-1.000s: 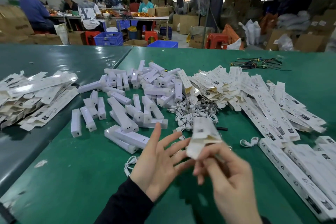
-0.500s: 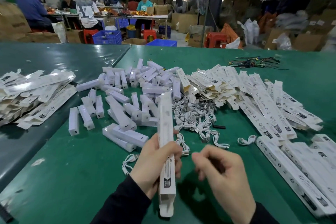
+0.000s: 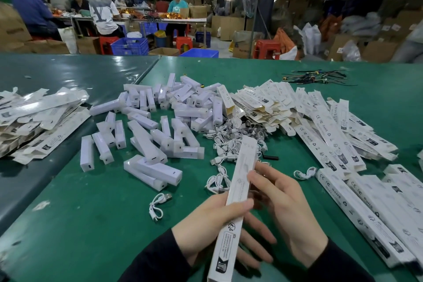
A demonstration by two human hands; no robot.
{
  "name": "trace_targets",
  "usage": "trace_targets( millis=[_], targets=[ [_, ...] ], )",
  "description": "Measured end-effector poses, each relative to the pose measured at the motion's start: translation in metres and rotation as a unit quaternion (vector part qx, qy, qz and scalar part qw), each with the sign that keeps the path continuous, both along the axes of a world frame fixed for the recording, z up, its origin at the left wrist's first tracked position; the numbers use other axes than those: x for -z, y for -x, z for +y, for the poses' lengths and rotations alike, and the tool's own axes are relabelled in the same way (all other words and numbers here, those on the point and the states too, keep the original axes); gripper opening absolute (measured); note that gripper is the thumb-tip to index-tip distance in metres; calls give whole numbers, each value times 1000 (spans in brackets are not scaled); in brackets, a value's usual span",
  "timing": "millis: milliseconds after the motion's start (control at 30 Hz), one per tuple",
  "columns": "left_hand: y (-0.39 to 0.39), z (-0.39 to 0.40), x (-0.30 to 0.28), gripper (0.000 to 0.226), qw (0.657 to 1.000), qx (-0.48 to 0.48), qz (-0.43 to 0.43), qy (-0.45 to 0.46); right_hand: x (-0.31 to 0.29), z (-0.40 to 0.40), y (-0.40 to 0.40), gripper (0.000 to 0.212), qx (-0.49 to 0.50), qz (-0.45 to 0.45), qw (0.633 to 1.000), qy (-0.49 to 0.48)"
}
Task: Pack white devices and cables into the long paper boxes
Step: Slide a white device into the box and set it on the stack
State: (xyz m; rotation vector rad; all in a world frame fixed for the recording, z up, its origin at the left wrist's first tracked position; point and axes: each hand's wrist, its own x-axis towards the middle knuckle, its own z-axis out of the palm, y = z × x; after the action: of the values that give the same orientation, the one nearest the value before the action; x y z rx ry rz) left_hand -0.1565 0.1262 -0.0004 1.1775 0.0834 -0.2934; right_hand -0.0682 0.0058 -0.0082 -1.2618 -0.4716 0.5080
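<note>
a long paper box (image 3: 238, 192) slants over the near middle of the green table (image 3: 91, 224), far end up. the left hand (image 3: 212, 224) holds it from below, thumb pressed over its top face, fingers spread underneath. the right hand (image 3: 283, 204) grips its right edge with curled fingers. what is inside cannot be seen. just beyond lie coiled white cables (image 3: 231, 144), then white devices (image 3: 160, 121) to the left. flat boxes (image 3: 320, 121) spread right; more flat boxes (image 3: 34, 119) lie far left. people sit at distant tables.
</note>
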Motion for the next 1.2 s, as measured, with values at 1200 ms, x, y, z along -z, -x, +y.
trace_targets(
  millis=[1200],
  targets=[
    [-4,12,11,42,970,-180,-81,-141,0,-5,1,22,-71,-94,990,79]
  ],
)
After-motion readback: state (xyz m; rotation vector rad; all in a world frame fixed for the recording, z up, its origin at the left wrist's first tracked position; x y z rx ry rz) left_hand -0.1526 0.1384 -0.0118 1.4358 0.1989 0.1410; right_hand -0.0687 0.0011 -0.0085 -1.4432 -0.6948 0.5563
